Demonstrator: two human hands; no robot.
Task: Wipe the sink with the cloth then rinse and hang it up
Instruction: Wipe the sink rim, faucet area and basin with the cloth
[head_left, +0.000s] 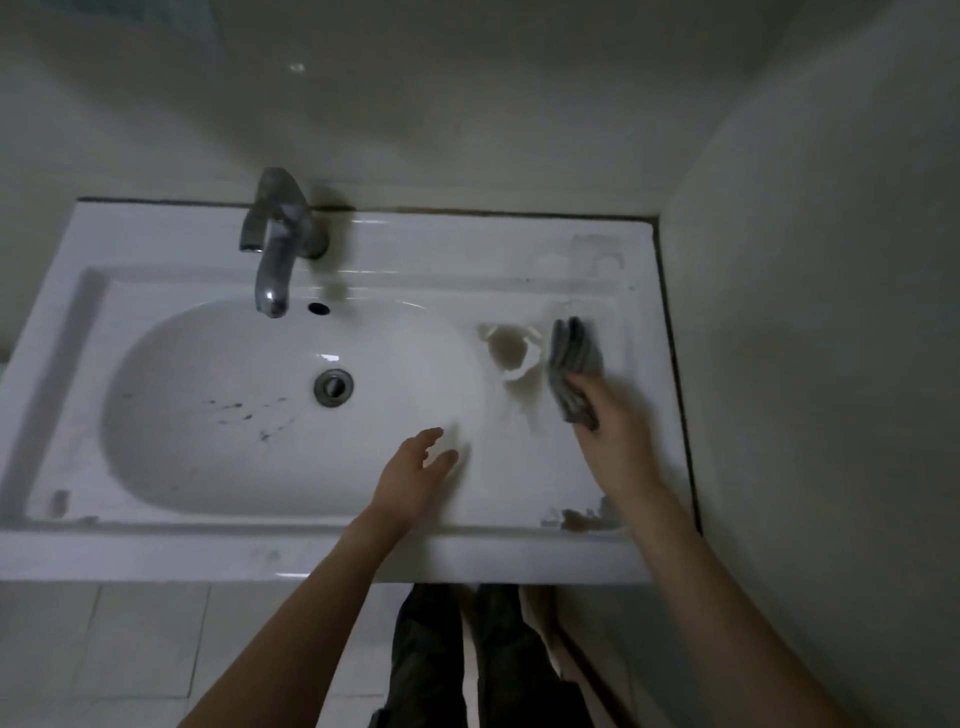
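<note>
Cloth (574, 369): grey, bunched, on the right ledge of the sink (467, 244), just beside a brownish stain (511, 351).
Right hand (615, 415): grip closed round the cloth's near end.
Left hand (421, 467): grip open, fingers spread, holding nothing, at the basin's right edge; contact unclear.
Basin: dark streaks (249, 413) left of the drain (333, 387); no stream seen at the tap (280, 244).
Handling: cloth looks soft, light and limp. Best held bunched mid-fold, so the flat part presses down. Glaze probably slick.
Stage: wiping, by my reading; rinse and hanging not yet done.
</note>
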